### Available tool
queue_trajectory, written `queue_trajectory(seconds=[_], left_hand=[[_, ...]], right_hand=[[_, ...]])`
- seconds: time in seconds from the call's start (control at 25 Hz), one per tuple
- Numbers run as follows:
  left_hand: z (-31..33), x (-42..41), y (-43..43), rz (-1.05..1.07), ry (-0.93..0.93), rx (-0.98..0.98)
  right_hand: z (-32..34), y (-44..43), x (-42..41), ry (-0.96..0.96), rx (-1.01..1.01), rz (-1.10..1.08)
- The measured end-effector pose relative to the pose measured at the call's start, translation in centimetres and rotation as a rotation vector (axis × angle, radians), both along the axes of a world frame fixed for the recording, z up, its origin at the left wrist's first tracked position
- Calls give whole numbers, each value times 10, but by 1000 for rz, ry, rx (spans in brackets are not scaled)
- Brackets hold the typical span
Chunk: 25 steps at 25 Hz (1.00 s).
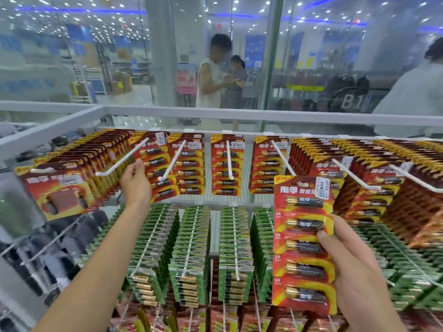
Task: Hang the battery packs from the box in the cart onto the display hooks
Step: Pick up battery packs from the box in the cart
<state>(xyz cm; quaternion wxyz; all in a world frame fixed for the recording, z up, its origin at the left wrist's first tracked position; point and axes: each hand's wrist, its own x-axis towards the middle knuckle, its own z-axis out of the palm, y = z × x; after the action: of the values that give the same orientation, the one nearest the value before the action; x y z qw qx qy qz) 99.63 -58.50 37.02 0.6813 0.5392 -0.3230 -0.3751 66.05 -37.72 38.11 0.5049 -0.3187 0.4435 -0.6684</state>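
While the right hand (354, 267) pinches it, the red-and-yellow battery pack (303, 243) shows five gold-and-black cells. The left hand (135, 180) grips a second, tilted pack (157, 168).

A glass partition (299, 68) is mounted above a grey metal rail (215, 113). A white pillar (160, 56) is located at 12 o'clock. Ceiling spotlights (236, 1) and a blue light strip (84, 11) are seen at 11 o'clock, a "B1" marking (352, 101) at 2 o'clock.
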Motion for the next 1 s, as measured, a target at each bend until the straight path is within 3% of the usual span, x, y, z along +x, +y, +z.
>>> queue_trajectory(seconds=[0.04,0.4,0.76,1.0], left_hand=[[1,0,1,0,-2,-8],[-7,3,2,32,-131,-49],[-26,13,-6,45,-177,-45],[-30,12,11,41,-266,-9]], right_hand=[[-8,21,23,116,-54,34],[0,-54,35,285,85,-57],[-19,-151,36,403,145,-265],[-21,-159,44,380,148,-356]])
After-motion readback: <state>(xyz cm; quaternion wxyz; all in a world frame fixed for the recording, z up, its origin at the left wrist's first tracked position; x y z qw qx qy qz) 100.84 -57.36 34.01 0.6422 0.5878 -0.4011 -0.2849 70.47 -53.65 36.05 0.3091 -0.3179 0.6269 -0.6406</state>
